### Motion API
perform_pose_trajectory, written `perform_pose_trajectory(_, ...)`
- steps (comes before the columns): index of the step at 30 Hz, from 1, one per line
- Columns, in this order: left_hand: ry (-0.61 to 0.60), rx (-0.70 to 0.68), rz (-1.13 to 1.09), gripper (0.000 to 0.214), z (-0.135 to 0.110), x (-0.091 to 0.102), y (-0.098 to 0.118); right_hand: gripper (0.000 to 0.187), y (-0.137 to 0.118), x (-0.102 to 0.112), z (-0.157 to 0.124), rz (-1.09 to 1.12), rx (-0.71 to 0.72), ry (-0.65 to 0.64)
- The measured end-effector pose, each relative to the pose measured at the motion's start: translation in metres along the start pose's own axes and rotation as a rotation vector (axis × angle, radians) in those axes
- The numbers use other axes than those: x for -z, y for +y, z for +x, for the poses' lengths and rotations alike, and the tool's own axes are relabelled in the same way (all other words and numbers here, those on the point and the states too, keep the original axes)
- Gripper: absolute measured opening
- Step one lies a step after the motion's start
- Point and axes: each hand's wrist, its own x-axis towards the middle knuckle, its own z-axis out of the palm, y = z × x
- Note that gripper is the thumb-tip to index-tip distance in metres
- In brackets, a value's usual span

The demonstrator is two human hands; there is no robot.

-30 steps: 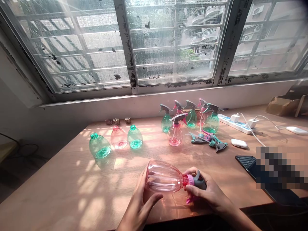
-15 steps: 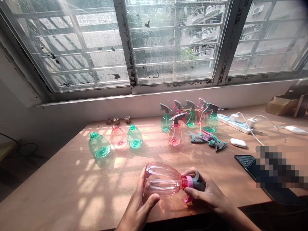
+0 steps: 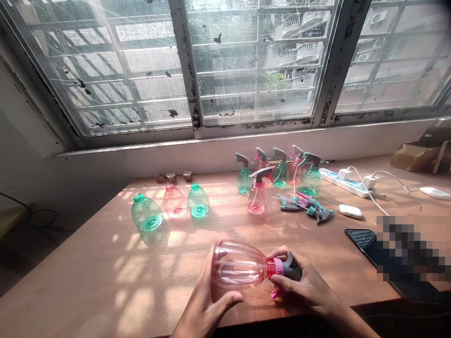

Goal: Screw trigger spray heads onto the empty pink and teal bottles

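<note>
A clear pink spray bottle (image 3: 239, 265) lies sideways between my hands, low over the table's front edge. My left hand (image 3: 207, 293) cups its base, fingers behind it and the thumb stretched out beneath. At the neck, my right hand (image 3: 305, 281) pinches the pink collar (image 3: 279, 266) below the grey spray head (image 3: 291, 267). The collar sits against the bottle's neck; whether it is tight I cannot tell. Beyond them lie several loose spray heads (image 3: 306, 205). Open bottles stand to the left: a green one (image 3: 147, 216), a pink one (image 3: 174, 202) and another green one (image 3: 198, 202).
Several bottles with spray heads, a pink one (image 3: 257, 199) foremost, stand near the wall. A white power strip (image 3: 345, 182) with plugs and cables, a white case (image 3: 350, 211) and a dark phone-like slab (image 3: 380, 263) lie to the right. Small boxes (image 3: 188, 176) sit at the back left.
My left thumb has lifted off the bottle and stretched to the right. The bottle's ribs and highlights have shifted, as if it turned slightly. My right hand keeps its place at the collar.
</note>
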Motion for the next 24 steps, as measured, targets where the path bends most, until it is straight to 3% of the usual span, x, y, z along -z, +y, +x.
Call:
perform_pose_trajectory(8,-0.011,-0.017,0.101,0.088,0.003,0.0,0.0,0.053,-0.007,-0.003,0.001,0.057,-0.029,0.058)
perform_pose_trajectory(15,-0.035,-0.005,0.056,0.097,-0.003,0.003,-0.017,0.051,-0.003,-0.001,0.0,-0.011,-0.004,0.016)
perform_pose_trajectory(20,0.017,0.035,0.069,0.092,0.0,0.002,-0.011,0.054,-0.001,-0.001,0.002,0.009,-0.015,0.049)
perform_pose_trajectory(24,-0.011,0.003,0.113,0.092,0.002,-0.001,-0.009,0.055,-0.003,-0.003,0.001,0.042,-0.015,0.091)
